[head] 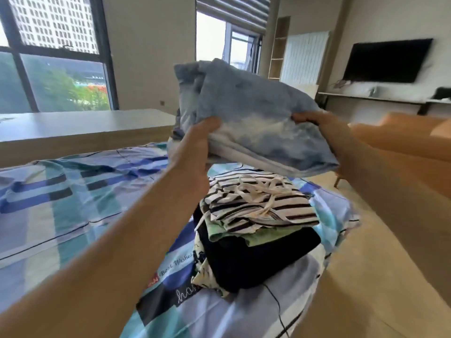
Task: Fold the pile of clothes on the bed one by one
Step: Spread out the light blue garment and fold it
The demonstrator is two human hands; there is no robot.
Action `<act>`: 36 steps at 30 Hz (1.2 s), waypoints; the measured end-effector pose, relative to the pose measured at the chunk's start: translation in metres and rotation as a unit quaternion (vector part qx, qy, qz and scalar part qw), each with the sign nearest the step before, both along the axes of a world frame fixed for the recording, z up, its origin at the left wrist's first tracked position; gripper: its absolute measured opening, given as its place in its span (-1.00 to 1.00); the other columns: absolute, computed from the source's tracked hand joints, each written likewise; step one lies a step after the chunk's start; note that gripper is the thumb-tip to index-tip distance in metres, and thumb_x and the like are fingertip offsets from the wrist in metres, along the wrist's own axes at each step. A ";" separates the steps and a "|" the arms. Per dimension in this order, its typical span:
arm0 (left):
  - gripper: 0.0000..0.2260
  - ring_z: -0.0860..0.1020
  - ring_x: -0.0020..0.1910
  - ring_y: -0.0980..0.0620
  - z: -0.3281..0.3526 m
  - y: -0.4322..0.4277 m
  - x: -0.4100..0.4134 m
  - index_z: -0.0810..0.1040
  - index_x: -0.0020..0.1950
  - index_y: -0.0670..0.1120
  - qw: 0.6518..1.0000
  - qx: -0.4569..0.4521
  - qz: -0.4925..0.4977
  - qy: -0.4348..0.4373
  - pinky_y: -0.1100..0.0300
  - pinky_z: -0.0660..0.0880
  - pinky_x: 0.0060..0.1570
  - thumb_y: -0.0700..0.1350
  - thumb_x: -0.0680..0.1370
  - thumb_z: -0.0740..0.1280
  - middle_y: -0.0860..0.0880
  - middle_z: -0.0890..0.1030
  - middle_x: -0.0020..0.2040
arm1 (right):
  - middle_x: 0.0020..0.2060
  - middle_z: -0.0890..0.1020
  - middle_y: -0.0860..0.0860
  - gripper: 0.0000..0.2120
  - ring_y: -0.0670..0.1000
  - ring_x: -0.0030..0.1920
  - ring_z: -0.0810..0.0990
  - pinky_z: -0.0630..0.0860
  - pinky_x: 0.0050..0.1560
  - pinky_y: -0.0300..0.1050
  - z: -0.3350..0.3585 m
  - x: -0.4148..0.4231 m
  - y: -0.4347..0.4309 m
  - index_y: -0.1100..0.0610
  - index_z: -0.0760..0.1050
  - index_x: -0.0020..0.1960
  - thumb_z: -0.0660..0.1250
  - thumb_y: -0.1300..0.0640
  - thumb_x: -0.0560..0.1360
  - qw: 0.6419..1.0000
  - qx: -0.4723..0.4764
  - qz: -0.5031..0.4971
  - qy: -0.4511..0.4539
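Up above the bed (73,191), a folded blue-and-white tie-dye garment (256,113) is held in the air, gripped at its near corners by both hands: the left hand (192,150) pinches one corner with the thumb on top, and the right hand (324,135) clasps the other, its fingers curled under the cloth. On the bed's right-hand edge sits a stack of folded clothes (256,252), with a black-and-white striped top (263,206) uppermost, a pale green piece (219,234) under it and a dark navy one (258,262) lower down. A checked sheet in blues, teal and white covers the bed. Beyond the bed stand a long pale counter (85,125) and a large dark-framed window (53,57). Right of the bed lie a light wooden floor (390,264), an orange seat (402,135), a white radiator (305,57) and a wall-mounted television (385,61).
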State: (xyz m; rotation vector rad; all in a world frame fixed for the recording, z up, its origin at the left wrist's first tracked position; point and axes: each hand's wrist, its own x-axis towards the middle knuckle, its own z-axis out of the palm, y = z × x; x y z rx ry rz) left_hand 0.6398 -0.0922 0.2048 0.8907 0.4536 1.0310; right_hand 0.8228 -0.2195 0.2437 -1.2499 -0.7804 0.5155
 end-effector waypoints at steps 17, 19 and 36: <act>-0.76 0.44 0.20 0.03 -0.019 -0.008 0.044 0.50 0.15 0.01 0.794 0.512 0.218 0.246 0.10 0.38 0.21 -0.02 0.51 0.37 0.05 0.45 0.15 | 0.10 0.68 0.20 -0.72 0.14 0.00 0.69 0.65 -0.12 -0.08 -0.116 0.115 0.040 0.19 0.50 0.29 0.28 0.33 0.59 0.959 -0.233 0.140 -0.075; -0.77 0.46 0.23 -0.01 0.007 0.007 0.080 0.56 0.14 0.01 0.684 0.638 0.138 0.327 0.04 0.38 0.25 0.08 0.56 0.31 0.03 0.50 0.18 | 0.12 0.67 0.23 -0.70 0.17 0.01 0.68 0.66 -0.11 -0.06 -0.112 0.121 0.034 0.19 0.49 0.31 0.27 0.33 0.60 0.950 -0.258 0.161 -0.073; 0.22 0.08 0.59 -0.17 -0.077 0.073 0.078 -0.02 0.62 0.22 0.539 0.583 -0.100 0.600 -0.27 0.13 0.51 0.72 0.06 0.17 0.05 0.05 0.63 | 0.45 0.43 -0.11 -0.18 -0.05 0.42 0.39 0.31 0.45 0.10 -0.171 0.109 0.062 -0.15 0.26 0.53 0.05 -0.56 0.40 0.831 -0.255 0.014 -0.495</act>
